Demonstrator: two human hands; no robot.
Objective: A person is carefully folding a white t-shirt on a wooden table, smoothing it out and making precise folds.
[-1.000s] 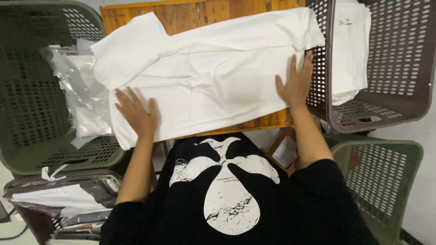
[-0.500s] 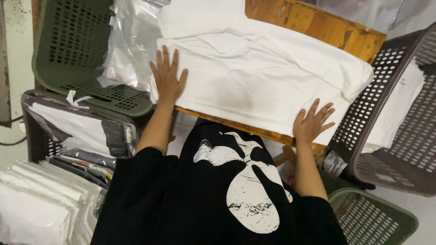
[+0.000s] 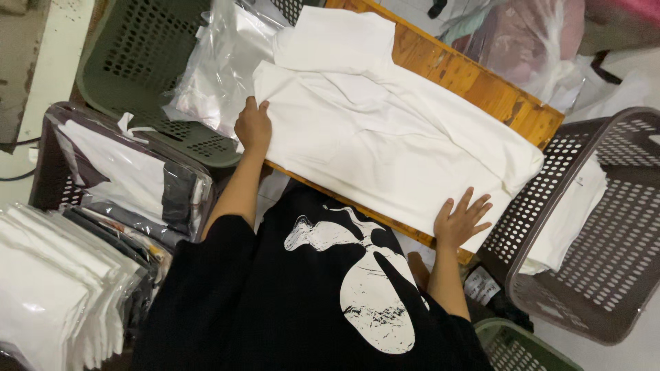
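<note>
Fingers of the left hand (image 3: 253, 126) curled over the near left edge of a white T-shirt (image 3: 385, 148), apparently pinching the fabric, while the right hand (image 3: 462, 220) lay flat with fingers spread and released on the shirt's lower right corner. The shirt was spread across a wooden table (image 3: 481, 81), one sleeve reaching toward the far end and its near hem at the table's front edge. A green perforated basket (image 3: 130, 62) holding clear plastic bags (image 3: 213, 69) stood just left of the table; a brown basket (image 3: 605, 275) with folded white cloth stood to the right. With the hem so close to the edge, an uneven pull from the left could likely drag the garment off or wrinkle it.
</note>
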